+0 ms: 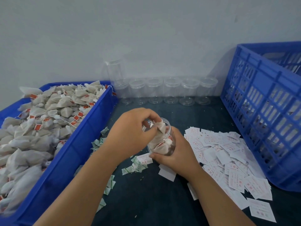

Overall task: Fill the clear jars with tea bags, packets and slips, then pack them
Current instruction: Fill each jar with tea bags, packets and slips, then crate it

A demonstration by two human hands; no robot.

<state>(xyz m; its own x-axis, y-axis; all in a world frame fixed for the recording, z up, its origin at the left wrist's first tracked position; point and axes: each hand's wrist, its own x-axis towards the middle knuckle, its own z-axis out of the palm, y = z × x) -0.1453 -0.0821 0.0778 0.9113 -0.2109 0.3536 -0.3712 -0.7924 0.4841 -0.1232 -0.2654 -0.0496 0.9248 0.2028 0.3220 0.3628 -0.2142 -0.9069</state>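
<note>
Both bare forearms reach in from the near edge of the table and converge at its middle. The left hand arches from above, knuckles up, fingertips pinching a tea bag at the mouth of a tilted clear jar. The right hand cups the jar's lower part, fingers curled beneath it.

Jar base hidden behind my right hand, print on the slips too small to read, crate at the tabletop's right edge cropped
</note>
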